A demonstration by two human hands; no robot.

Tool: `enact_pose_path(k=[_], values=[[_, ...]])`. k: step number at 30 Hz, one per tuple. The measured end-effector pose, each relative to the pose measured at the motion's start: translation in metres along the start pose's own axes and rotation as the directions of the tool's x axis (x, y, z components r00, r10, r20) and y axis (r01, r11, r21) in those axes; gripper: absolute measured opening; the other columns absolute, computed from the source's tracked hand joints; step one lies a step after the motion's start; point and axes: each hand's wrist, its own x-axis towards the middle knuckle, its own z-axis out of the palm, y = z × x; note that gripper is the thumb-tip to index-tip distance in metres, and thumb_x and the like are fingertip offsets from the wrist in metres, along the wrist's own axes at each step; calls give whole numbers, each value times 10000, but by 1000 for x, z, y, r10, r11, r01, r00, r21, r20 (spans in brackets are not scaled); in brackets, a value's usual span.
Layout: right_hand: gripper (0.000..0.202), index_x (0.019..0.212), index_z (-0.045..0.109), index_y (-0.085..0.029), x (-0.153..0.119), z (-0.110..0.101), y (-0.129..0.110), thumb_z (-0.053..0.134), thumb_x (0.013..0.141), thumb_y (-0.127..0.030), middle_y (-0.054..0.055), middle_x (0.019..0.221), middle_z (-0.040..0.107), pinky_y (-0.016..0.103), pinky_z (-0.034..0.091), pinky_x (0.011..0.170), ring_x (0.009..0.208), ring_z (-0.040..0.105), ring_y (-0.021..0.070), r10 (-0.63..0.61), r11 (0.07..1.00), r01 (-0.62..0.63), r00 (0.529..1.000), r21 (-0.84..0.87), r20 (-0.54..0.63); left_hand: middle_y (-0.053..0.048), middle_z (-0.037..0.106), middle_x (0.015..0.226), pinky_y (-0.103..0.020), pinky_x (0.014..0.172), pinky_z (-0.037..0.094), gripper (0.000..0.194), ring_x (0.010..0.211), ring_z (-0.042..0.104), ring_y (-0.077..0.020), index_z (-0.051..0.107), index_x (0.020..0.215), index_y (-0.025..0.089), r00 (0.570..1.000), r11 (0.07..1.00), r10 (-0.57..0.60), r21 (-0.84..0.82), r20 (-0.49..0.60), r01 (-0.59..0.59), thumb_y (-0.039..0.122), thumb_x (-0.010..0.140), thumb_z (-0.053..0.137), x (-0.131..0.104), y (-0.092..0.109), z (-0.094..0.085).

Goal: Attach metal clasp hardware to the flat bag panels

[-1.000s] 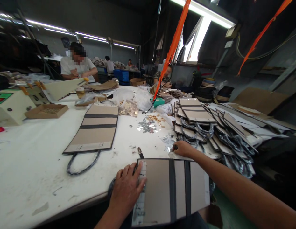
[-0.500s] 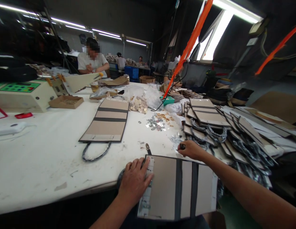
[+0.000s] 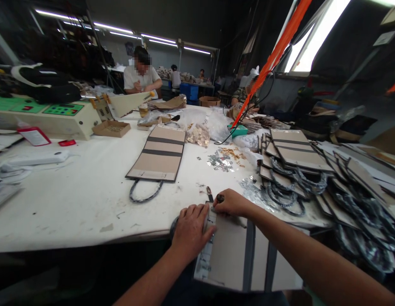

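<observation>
A beige bag panel with dark cross bands lies at the table's front edge, overhanging it. My left hand rests flat on its pale left border strip, fingers stretched out and thumb apart. At the panel's top left corner, my right hand is closed round a small dark round-ended tool, whose working end is hidden. Just beyond that corner lies a dark strap end with a gold metal piece. Flat silver plates and gold-coloured pieces lie scattered farther back.
Another bag panel with a wrapped handle lies left of centre. Stacked panels with plastic-wrapped handles fill the right side. A beige machine, a cardboard tray and a red-labelled bottle stand left. Co-workers sit across the table.
My right hand has moved left from beside the loose silver plates to the panel's top left corner. My left hand stays on the border strip. The view has turned slightly left.
</observation>
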Motion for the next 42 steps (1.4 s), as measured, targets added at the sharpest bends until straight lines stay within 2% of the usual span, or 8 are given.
enact_pose_path(k=[12, 18, 22, 25, 28, 30, 33, 42], values=[[117, 784, 790, -190, 1, 5, -8, 679, 755, -207, 74, 804, 779, 283, 443, 693, 784, 699, 233, -118, 901, 64, 988, -430, -100, -95, 629, 1404, -485, 1049, 384, 607, 1255, 524, -297, 494, 1505, 225, 1000, 1000, -7, -16, 4, 7, 461, 967, 646, 1, 0, -2], [165, 891, 784, -188, -4, 14, 1, 680, 773, -239, 99, 977, 784, 295, 453, 781, 922, 696, 253, -121, 900, 24, 973, -435, -198, -104, 632, 1410, -490, 1059, 387, 575, 1255, 530, -307, 537, 1457, 213, 1000, 999, -16, -51, -21, 15, 428, 942, 675, -1, 1, -3], [160, 894, 775, -190, -6, 14, 5, 681, 767, -218, 56, 904, 781, 259, 463, 756, 861, 695, 208, -98, 938, 21, 973, -345, -208, -126, 675, 1348, -478, 1061, 393, 528, 1250, 552, -314, 544, 1458, 198, 983, 975, -156, -146, 97, 169, 338, 954, 615, 14, 3, -14], [152, 883, 773, -191, -7, 13, 8, 692, 756, -218, 32, 836, 769, 248, 460, 705, 788, 686, 188, -79, 962, 22, 976, -271, -203, -112, 761, 1115, -393, 925, 473, 502, 1078, 664, -283, 572, 1433, 181, 936, 935, -270, -172, 227, 311, 325, 953, 577, 41, -1, -25], [155, 884, 773, -186, -8, 12, 12, 695, 754, -218, 18, 781, 752, 240, 454, 662, 720, 668, 170, -65, 980, 26, 979, -198, -191, -83, 764, 859, -327, 753, 499, 272, 891, 720, -270, 749, 1043, 185, 872, 900, -307, -181, 382, 396, 382, 875, 664, 71, -7, -32], [158, 885, 772, -181, -8, 10, 16, 701, 749, -220, 12, 761, 743, 236, 451, 646, 695, 657, 162, -60, 988, 31, 981, -154, -182, -63, 721, 712, -311, 661, 504, 202, 751, 731, -259, 717, 808, 182, 807, 865, -316, -198, 500, 461, 381, 840, 696, 84, -9, -34], [169, 893, 770, -181, -6, 9, 21, 714, 744, -236, 7, 756, 738, 232, 446, 631, 691, 648, 159, -54, 995, 39, 982, -89, -178, -2, 627, 558, -287, 524, 488, 221, 523, 680, -214, 650, 758, 187, 698, 788, -315, -234, 643, 570, 373, 877, 650, 94, -10, -34], [129, 812, 713, -182, -7, -3, 17, 737, 800, -308, -33, 590, 623, 230, 431, 575, 562, 566, 129, -42, 992, 65, 978, 108, -206, 68, 477, 438, -242, 374, 292, 273, 335, 409, -103, 591, 656, 186, 609, 649, -379, -269, 697, 711, 352, 809, 746, 108, -15, -29]])
